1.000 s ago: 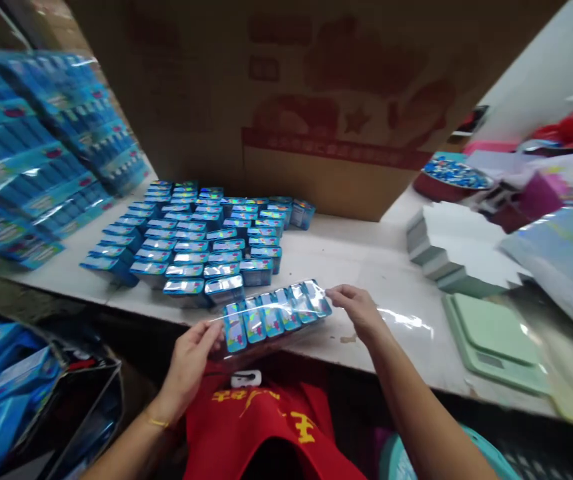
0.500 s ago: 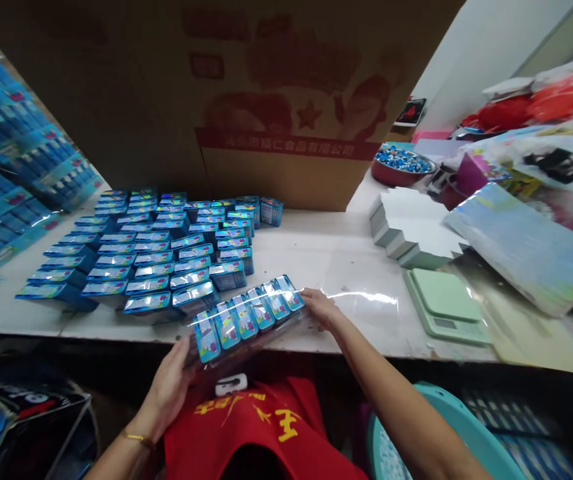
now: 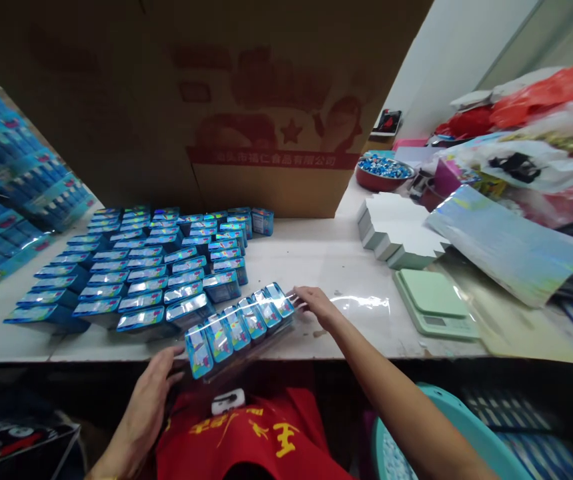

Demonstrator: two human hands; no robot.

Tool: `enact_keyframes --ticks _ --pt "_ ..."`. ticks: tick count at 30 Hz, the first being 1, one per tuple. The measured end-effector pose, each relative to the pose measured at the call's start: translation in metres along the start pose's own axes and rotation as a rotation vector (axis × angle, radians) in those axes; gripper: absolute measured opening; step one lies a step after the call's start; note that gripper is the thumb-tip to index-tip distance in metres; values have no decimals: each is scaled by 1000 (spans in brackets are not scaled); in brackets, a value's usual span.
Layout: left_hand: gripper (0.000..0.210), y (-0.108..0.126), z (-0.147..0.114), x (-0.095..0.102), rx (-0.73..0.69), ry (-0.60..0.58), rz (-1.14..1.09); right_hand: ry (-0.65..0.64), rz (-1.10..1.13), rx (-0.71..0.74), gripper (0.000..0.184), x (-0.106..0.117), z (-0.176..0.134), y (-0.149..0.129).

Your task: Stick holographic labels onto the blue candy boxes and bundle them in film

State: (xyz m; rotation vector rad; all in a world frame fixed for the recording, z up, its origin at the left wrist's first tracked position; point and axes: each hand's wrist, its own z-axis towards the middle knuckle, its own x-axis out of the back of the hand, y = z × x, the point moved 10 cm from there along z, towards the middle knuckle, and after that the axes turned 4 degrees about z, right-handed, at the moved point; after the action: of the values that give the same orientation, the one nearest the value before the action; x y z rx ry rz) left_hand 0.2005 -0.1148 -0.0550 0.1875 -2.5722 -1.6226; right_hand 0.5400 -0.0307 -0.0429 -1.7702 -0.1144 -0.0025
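A clear plastic pack [image 3: 239, 327] holds a slanted row of several small blue boxes at the table's front edge. At its right end, my right hand [image 3: 316, 308] has its fingers closed on the plastic. My left hand [image 3: 152, 395] is beside the pack's left end, fingers apart, and seems to have no grip on it. Just behind the pack, many small blue boxes [image 3: 146, 282] stand in rows on the white table [image 3: 306, 257]. The undersides of the packed boxes are hidden.
A large brown carton [image 3: 266, 190] stands behind the rows, with stacked blue packs [image 3: 21, 167] on its left. To the right are white card blanks [image 3: 399, 223], a green scale [image 3: 433, 300] and a red bowl [image 3: 383, 180] of small wrapped pieces. Below sits a turquoise tub [image 3: 446, 400].
My left hand has come off the pack's left end and moved down and left. My right hand stays at the right end. The view has shifted slightly.
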Motion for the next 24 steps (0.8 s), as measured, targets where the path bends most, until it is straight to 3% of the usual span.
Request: enact_keyframes --ticks 2,6,10,14,18,21,24 --pt "37 11 -2 1 -9 -24 137 45 67 9 35 3 -5 -18" --pt "31 36 -4 -21 1 -187 250 1 89 25 24 -3 -7 -48" --pt "31 86 7 -57 -101 -218 310 100 97 28 22 30 3 -68" --pt "32 145 35 -129 -239 -299 321 252 54 82 23 102 17 -94" --pt "31 198 86 -216 -386 -360 356 460 31 81 22 183 42 -105" --pt "30 217 140 -270 -410 -341 357 625 28 80 21 232 70 -102" --pt "29 225 192 -310 -453 -281 381 740 4 143 21 262 107 -101"
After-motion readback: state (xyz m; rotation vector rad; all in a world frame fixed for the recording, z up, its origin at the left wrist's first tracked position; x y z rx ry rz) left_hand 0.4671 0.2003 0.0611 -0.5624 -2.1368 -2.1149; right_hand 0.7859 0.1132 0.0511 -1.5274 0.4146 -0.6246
